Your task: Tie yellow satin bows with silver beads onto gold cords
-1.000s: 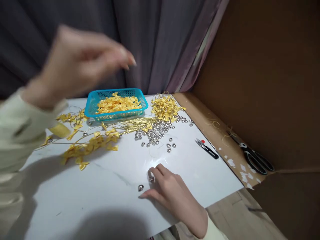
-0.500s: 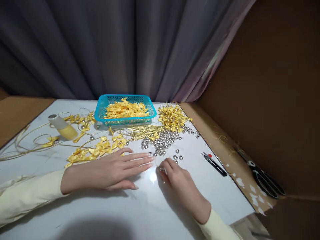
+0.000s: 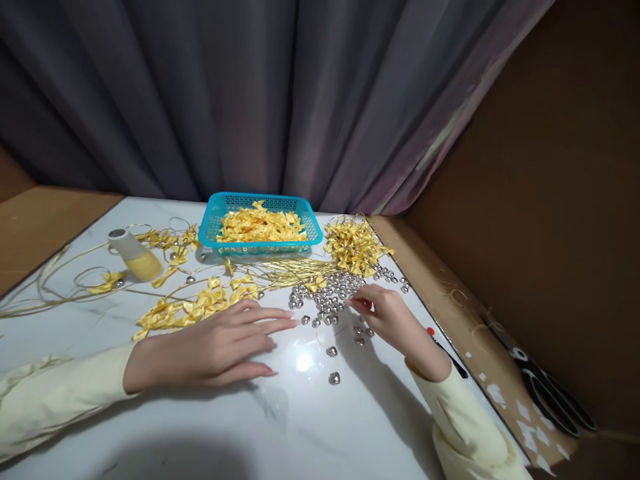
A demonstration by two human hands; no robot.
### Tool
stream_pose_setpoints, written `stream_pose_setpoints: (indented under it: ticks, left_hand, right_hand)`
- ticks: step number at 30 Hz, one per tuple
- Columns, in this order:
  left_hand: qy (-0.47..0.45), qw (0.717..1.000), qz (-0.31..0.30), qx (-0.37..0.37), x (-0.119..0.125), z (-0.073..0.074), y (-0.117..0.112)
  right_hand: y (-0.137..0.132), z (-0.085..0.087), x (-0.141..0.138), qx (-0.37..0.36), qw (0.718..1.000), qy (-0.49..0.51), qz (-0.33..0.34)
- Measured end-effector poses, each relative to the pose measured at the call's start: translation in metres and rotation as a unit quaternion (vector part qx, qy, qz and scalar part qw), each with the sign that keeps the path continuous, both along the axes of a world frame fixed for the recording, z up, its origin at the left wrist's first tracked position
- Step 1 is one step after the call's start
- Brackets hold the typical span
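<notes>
My left hand lies flat and open on the white tabletop, fingers stretched toward the right, just below a string of yellow ribbon bows. My right hand reaches into the pile of small silver heart beads, its fingertips pinched together at the pile's right edge; what they hold is too small to make out. Two loose silver beads lie between the hands. A blue basket filled with yellow bows stands behind the beads.
A spool of yellow cord lies at the left with loose cord loops. A heap of bows on gold cords sits right of the basket. Small black snips and large scissors lie to the right, by cardboard walls.
My left hand came down from the air and now rests flat on the table. My right hand moved from the loose beads near the front up into the bead pile.
</notes>
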State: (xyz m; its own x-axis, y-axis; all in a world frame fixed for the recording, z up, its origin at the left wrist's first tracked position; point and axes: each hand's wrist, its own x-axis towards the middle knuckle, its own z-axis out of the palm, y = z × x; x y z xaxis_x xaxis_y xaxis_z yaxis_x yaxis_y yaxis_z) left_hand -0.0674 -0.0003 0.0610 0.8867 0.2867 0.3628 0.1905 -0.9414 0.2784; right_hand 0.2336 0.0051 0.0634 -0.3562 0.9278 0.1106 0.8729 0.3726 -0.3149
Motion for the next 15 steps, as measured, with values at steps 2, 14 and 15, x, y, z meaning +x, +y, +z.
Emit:
stream_pose_setpoints:
  ticks: [2, 14, 15]
  left_hand:
    - [-0.047, 0.999, -0.001, -0.011, 0.002, -0.002, -0.001]
    - [-0.032, 0.994, -0.075, 0.070, 0.035, -0.016, -0.001]
    - [-0.038, 0.993, -0.084, 0.076, 0.038, -0.019, -0.002]
  right_hand:
    - [0.006, 0.002, -0.003, 0.002, 1.000, 0.006, -0.001]
    - [0.036, -0.003, -0.010, 0.008, 0.998, 0.037, 0.053]
    - [0.034, -0.005, -0.010, -0.003, 0.997, 0.035, 0.071]
